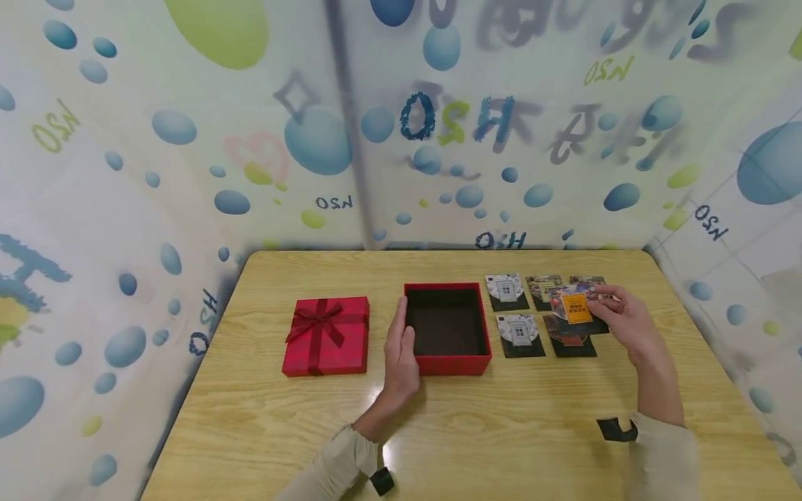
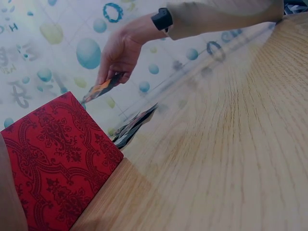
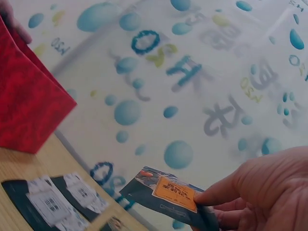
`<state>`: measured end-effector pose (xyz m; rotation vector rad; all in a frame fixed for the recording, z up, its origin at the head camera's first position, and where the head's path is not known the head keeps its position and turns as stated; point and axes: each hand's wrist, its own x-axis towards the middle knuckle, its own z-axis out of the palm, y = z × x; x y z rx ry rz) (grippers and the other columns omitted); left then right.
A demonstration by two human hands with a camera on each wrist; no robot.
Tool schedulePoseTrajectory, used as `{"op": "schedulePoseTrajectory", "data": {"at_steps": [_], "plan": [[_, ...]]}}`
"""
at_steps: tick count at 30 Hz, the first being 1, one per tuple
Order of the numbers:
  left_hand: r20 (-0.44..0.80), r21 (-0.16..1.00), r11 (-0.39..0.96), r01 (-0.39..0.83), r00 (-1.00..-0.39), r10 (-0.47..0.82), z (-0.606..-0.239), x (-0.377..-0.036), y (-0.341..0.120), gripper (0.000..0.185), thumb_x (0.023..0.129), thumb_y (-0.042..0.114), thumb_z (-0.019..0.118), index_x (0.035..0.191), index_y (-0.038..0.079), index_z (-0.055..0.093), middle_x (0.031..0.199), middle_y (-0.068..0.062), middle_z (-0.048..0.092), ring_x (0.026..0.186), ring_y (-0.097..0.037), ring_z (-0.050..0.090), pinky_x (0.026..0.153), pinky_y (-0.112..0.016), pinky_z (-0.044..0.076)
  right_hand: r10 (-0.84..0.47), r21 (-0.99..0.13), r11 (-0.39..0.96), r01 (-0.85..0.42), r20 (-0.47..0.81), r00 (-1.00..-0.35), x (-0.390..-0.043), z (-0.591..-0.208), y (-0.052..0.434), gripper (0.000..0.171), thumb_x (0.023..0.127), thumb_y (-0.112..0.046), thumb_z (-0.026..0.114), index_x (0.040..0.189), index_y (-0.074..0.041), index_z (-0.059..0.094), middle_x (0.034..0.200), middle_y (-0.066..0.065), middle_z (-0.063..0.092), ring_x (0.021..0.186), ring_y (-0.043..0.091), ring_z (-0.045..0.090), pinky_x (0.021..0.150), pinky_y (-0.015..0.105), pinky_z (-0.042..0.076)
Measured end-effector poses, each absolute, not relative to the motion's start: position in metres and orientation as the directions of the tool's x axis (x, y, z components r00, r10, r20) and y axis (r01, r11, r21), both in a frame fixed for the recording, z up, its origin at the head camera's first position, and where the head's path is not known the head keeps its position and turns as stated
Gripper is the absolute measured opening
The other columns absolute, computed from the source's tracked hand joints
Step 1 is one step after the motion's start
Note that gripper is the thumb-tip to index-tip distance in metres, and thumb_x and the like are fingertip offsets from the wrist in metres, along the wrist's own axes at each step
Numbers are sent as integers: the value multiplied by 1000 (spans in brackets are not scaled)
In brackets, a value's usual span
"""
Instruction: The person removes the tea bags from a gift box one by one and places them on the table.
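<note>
Two beige sleeves reach in from the near edge of the pale wooden table [image 1: 263,417], each wrist carrying a small black camera. Ahead of them, the left hand [image 1: 401,351] rests with straight fingers flat against the left wall of the open red cardboard box [image 1: 447,327], steadying it; it grips nothing. That box stands near the table's middle, its dark inside showing no contents. To its left, a little apart, lies the red square lid with a ribbon bow [image 1: 326,335]. On the right, the right hand [image 1: 629,321] pinches a dark card with an orange label [image 1: 576,307] between thumb and fingertips, holding it just above the other cards; the right wrist view shows the thumb [image 3: 226,190] pressed on its edge. Beneath and beside it lie the remaining dark picture cards [image 1: 520,335], set in two rows just right of the box, five as far as I can count. Judging by this, the lid is off and one card is lifted, while nothing has yet gone into the box and the rest remain on the table.
</note>
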<state>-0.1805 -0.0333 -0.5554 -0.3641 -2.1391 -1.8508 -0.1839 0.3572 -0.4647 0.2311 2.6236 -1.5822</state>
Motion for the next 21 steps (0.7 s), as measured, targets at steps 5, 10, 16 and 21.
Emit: {"op": "schedulePoseTrajectory", "data": {"at_steps": [5, 10, 16, 21], "plan": [[374, 918, 137, 371, -928, 8, -555, -181, -32, 54, 111, 7, 33, 164, 1, 27, 170, -13, 29, 158, -30, 25, 124, -20, 16, 146, -856, 469, 215, -165, -975, -182, -471, 378, 59, 109, -28, 55, 150, 12, 37, 97, -22, 58, 84, -8, 58, 71, 15, 50], [378, 917, 137, 375, -926, 6, -556, -180, -32, 54, 111, 7, 34, 164, 1, 27, 170, -13, 29, 157, -31, 25, 124, -19, 16, 159, -854, 459, 247, -195, -968, -183, -481, 394, 58, 110, -28, 54, 148, 13, 37, 94, -21, 59, 82, -7, 59, 70, 15, 50], [391, 912, 134, 388, -920, 1, -556, -181, -33, 53, 111, 7, 34, 164, 0, 28, 169, -16, 30, 157, -33, 25, 124, -19, 16, 203, -830, 478, 287, -213, -956, -182, -490, 409, 59, 110, -29, 53, 152, 10, 39, 97, -23, 56, 84, -10, 55, 71, 15, 46], [385, 915, 128, 382, -923, 3, -555, -181, -32, 53, 111, 6, 34, 164, 0, 28, 169, -15, 30, 157, -30, 25, 125, -21, 17, 271, -791, 503, 349, -239, -932, -179, -499, 421, 59, 110, -28, 49, 154, 11, 38, 121, 12, 63, 86, -9, 50, 71, 15, 45]]}}
